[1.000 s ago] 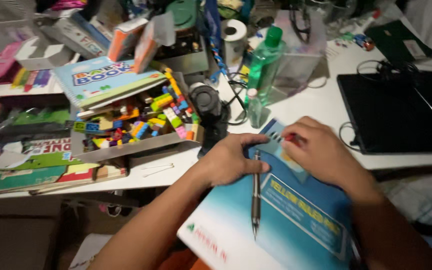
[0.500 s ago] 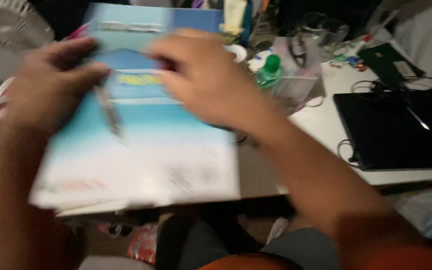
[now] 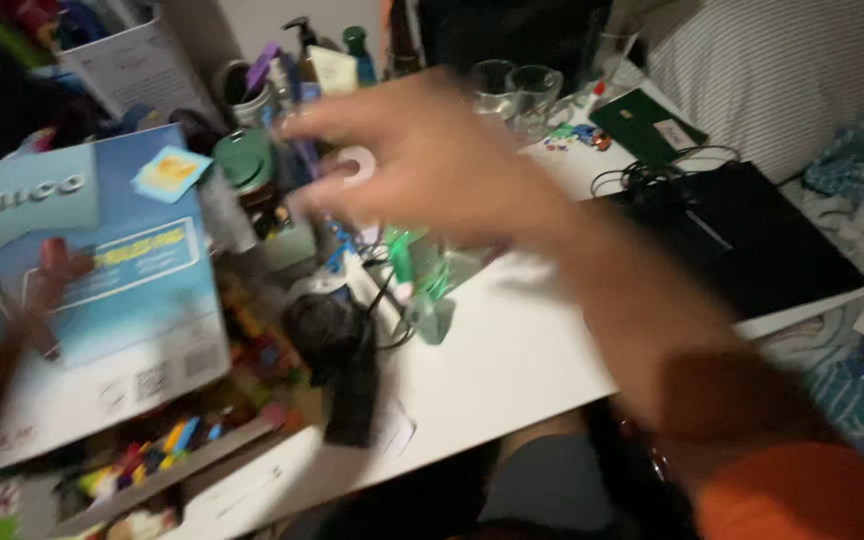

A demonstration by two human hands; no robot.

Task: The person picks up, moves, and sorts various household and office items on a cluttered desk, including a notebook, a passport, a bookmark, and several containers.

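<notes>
Right hand reached across frame centre, fingers spread, holding nothing, blurred. Left hand at left edge gripped the blue pad with a pen on it, over the cluttered surface. Likely mid-reach; next needs a clear pick among the clutter.

Glossy paper pad, smooth white desk, clear glass cups
</notes>
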